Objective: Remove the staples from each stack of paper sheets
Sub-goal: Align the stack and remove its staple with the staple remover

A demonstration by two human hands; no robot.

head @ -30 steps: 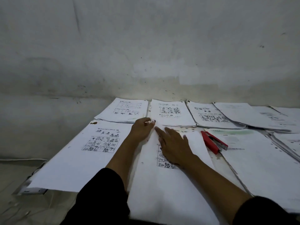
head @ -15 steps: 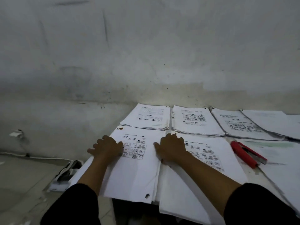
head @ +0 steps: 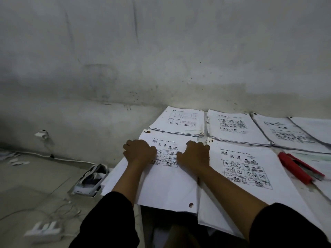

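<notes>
Grey wall, both hands seemingly gripping paper stack

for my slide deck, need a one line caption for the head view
Both hands, left hand and right hand, rest on a worksheet stack; red staple remover lies unused.

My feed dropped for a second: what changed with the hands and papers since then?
Both hands left the middle stack: the left hand and right hand now rest, fingers curled, on the left stack. The red stapler and the back-row stacks stayed put.
</notes>
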